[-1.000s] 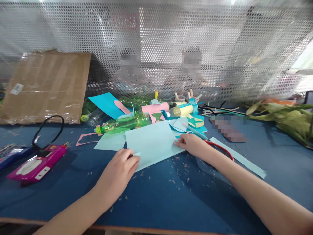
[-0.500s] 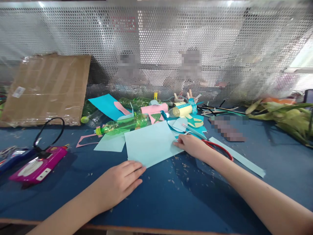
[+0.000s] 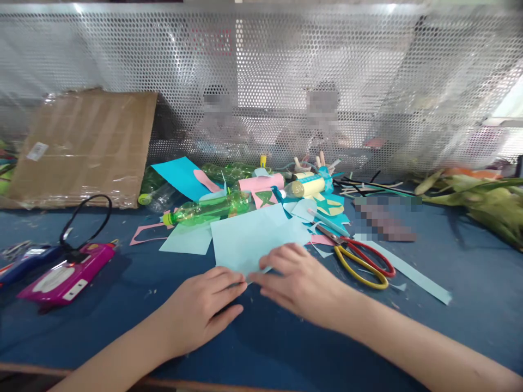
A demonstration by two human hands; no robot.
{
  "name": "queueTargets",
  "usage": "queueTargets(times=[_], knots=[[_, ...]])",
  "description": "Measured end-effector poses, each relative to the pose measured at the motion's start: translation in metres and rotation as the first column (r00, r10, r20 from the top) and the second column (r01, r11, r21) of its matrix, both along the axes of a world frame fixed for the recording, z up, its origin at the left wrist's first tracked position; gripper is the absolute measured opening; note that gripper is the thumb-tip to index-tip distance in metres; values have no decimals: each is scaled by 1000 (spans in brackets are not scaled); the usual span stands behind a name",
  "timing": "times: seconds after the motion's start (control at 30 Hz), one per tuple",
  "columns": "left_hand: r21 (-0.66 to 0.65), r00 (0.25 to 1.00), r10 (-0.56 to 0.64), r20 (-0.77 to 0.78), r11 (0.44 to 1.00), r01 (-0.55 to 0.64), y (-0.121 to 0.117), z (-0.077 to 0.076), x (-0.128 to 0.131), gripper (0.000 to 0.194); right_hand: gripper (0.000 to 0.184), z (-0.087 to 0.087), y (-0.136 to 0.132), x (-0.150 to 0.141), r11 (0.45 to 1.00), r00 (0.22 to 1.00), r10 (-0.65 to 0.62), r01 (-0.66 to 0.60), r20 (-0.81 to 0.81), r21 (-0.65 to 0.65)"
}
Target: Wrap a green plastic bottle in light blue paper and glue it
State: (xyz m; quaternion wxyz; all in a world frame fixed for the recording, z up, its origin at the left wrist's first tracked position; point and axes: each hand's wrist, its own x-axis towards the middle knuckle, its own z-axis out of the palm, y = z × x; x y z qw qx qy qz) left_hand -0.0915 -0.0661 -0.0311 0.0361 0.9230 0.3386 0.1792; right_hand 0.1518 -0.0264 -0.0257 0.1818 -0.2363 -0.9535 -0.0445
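Note:
A light blue paper sheet (image 3: 249,234) lies at a slant on the blue table, its near edge under both hands. My left hand (image 3: 208,307) rests flat at the near left corner, fingers stretched out, fingertips on the edge. Close beside those fingertips is my right hand (image 3: 300,286), its fingers apart and bent over the near edge of the sheet. Whether its thumb and forefinger pinch the paper is partly hidden. Scissors (image 3: 363,261) with one red and one yellow handle lie just right of my right hand.
Behind the sheet are a green plastic bottle (image 3: 208,209), a bottle with yellow paper (image 3: 308,188) and coloured paper scraps. A magenta power strip (image 3: 69,277) lies left, near a cardboard sheet (image 3: 84,149). A pale paper strip (image 3: 408,272) and corn husks (image 3: 474,204) are right.
My right hand has moved left and nearer, from the sheet's right corner to beside my left fingertips. The scissors it covered now show fully. My left hand has barely moved.

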Motion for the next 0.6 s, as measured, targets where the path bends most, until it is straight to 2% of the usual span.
queueTargets(times=[0.07,0.13,0.37,0.47,0.6], knots=[[-10,1000,6,-2,1000,-6,0,0,0,27,25,-8,-13,-9,998,999,46,-47,19,47],[-25,1000,5,-1,1000,-5,1,-1,0,28,26,-15,-19,-15,997,999,28,-30,31,75],[-5,1000,0,-17,1000,-1,1,-1,-1,29,18,-24,-22,-17,993,998,-24,17,65,113],[1,999,-8,-33,1000,8,0,1,-1,29,18,-26,-26,-17,985,993,-82,68,87,159],[-8,1000,-14,-7,1000,14,0,-5,-3,30,13,-27,-29,-13,965,973,-206,184,107,185]])
